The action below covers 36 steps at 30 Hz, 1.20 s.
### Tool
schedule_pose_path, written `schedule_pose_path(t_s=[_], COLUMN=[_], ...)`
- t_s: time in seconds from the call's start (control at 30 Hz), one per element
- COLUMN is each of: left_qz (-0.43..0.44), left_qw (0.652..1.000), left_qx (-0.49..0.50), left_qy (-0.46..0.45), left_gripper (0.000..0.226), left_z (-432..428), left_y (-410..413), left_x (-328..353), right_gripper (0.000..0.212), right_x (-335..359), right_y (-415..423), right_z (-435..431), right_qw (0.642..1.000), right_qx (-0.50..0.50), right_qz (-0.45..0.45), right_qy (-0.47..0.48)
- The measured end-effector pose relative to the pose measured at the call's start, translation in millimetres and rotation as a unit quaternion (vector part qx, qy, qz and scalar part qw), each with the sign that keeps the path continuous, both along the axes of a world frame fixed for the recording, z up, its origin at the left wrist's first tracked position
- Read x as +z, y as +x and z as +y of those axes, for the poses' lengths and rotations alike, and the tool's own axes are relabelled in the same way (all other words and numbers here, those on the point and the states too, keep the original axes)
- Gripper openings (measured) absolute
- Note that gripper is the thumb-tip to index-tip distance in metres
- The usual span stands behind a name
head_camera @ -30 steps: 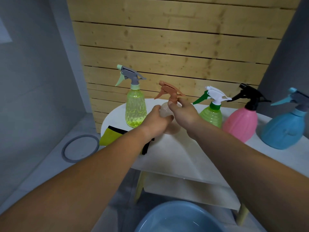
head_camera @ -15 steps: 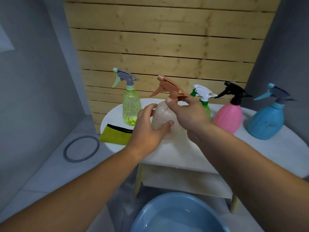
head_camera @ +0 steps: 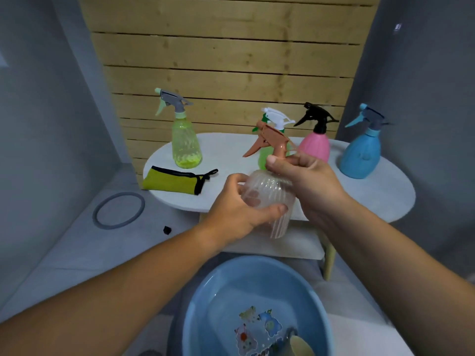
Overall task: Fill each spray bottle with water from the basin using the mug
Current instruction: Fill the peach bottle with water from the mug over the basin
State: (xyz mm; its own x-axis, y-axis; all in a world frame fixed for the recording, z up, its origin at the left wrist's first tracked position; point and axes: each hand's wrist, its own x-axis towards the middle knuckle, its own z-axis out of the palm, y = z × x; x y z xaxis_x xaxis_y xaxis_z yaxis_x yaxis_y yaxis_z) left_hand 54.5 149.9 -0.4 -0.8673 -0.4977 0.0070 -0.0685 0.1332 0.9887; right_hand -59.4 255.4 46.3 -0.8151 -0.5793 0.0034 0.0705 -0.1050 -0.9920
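Illumination is dim, even and cool in cast. The white oval table top [head_camera: 380,194] is taken as the reference. Behind the table, the pale wooden slat wall [head_camera: 226,55] is rendered brightest. The plain grey walls [head_camera: 38,124] to either side of the table are left darker. A soft shadow is cast beneath the table.

In front of the table, light is passed through the translucent ribbed spray bottle with the brown trigger head [head_camera: 272,186]. Faint highlights are recorded on the water in the round blue plastic basin [head_camera: 221,286], below and in front of the table. There the beige mug [head_camera: 300,345] is blurred.

The slats are bowed by wide-angle distortion, and the wall edges beside the table are rendered leaning.
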Motion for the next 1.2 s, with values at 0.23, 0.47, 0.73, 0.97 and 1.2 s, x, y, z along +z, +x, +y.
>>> schedule_pose_path(t_s=[0.23,0.47,0.73,0.97,1.2], left_qz=[-0.012,-0.021,-0.041,-0.016,-0.016], left_qw=[0.968,0.983,0.996,0.960,0.965], left_qx=[-0.124,-0.054,-0.027,-0.113,-0.109], left_qy=[0.219,0.172,0.081,0.255,0.238], left_gripper=[0.075,0.082,0.083,0.075,0.065], left_z=[4,7,2,-3,-7], left_y=[-1,-5,-13,-6,-10], left_x=[1,-1,-13,-11,-15], right_gripper=[0.022,0.043,0.039,0.031,0.032], right_x=[-9,-22,-27,-27,-27], right_y=[-9,-25,-23,-25,-27], right_z=[11,13,6,4,4], right_qw=[0.993,0.989,0.999,0.997,0.992], right_qx=[0.052,0.096,0.027,0.043,0.068], right_qz=[-0.098,-0.107,-0.025,-0.050,-0.085], right_qy=[-0.043,-0.041,-0.039,-0.033,-0.068])
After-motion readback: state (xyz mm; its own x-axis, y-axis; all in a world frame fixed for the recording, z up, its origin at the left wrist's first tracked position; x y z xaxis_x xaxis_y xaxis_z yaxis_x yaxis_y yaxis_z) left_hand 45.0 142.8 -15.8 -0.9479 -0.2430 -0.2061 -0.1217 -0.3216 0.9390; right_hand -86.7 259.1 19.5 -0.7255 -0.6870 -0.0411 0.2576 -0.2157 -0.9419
